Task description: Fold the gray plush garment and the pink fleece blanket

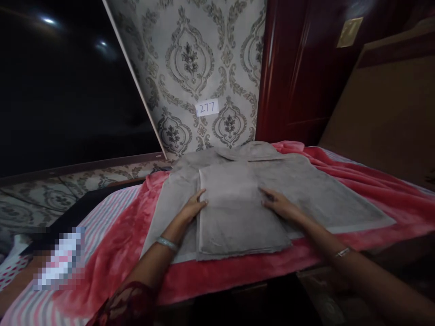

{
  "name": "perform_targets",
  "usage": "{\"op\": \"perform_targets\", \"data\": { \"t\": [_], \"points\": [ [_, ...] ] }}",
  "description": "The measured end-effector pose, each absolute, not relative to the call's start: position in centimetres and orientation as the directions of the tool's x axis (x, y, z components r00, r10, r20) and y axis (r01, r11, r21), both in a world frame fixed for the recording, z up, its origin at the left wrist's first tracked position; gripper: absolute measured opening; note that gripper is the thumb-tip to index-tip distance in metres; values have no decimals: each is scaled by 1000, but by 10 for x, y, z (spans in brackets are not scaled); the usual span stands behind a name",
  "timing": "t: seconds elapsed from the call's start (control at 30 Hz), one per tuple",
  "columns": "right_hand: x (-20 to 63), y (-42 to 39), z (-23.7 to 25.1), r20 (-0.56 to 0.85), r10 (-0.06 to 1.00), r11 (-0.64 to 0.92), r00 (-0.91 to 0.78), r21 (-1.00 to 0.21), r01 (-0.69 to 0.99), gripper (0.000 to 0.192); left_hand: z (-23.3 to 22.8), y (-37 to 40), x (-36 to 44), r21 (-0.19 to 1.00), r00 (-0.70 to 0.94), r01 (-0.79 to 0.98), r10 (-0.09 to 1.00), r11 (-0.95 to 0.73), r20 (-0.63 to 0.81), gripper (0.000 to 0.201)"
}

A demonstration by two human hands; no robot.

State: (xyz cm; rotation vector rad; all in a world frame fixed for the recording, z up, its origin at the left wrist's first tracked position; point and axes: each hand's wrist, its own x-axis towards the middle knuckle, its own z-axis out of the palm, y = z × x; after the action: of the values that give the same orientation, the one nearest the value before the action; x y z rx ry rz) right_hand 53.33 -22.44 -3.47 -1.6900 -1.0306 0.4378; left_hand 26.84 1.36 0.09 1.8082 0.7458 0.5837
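We've got a grey folded piece (234, 213) in the mid of the bed, lying on top of a larger grey cloth (326, 194) that's spread out flat on the left, right & far sides of it. Our left hand (193, 207) is at the folded piece's left edge, open, thumb & index apart. Our right hand (281, 207) is at its right edge, also open, fingers pointing left w/ the thumb apart; a bit blurry there. The folded piece sits btwn both hands, near edge reaching over a red blanket (217, 280).

We wear a pale bangle (166, 244) on the left wrist, a thin bracelet (342, 252) on the right, plus a dark red lacy sleeve (125, 303) at near left.

The blanket lies over a striped sheet (112, 206), visible at left. Far left: a big dark TV (68, 99). Far side, approx. mid: patterned wallpaper (190, 27) w/ a paper label (207, 107), no. 277. Far right: a glossy dark red door (288, 68), & a brown panel (387, 104) leaning right of it.
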Motion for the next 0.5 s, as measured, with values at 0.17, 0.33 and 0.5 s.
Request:
{"op": "perform_targets", "data": {
  "t": [0.17, 0.33, 0.5],
  "points": [
    [537, -233, -52, 313, 793, -195, 524, -683, 703, 51, -13, 17, 275, 609, 682, 495, 711, -620, 169, 58],
    [481, -191, -14, 383, 923, 186, -44, -343, 921, 55, 15, 10, 296, 281, 831, 333, 421, -900, 364, 49],
    [428, -174, -18, 126, 955, 295, -268, -311, 903, 69, -7, -1, 309, 156, 924, 349, 367, -924, 105, 53]
  ]
}}
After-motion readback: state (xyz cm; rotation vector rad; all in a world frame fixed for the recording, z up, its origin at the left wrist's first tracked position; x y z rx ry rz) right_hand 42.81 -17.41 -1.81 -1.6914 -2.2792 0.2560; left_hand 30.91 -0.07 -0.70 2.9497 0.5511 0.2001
